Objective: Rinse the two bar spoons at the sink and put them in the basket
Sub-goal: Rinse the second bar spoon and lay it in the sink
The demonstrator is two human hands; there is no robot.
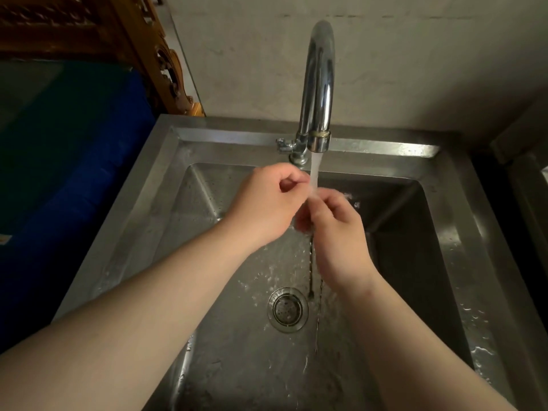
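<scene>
Rinsing spoons under the tap.
My right hand grips both spoons; left hand pinches their tops.

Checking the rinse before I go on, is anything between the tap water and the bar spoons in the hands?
Nothing visible. The stream falls straight from the faucet onto the fingers where the left hand and right hand meet; twisted spoon handles hang below.

Steel sink, wet basin

The stainless sink has a broad flat rim. A chrome tap stands on its far rim, water running. The round drain strainer sits in the wet basin floor, centre
</scene>
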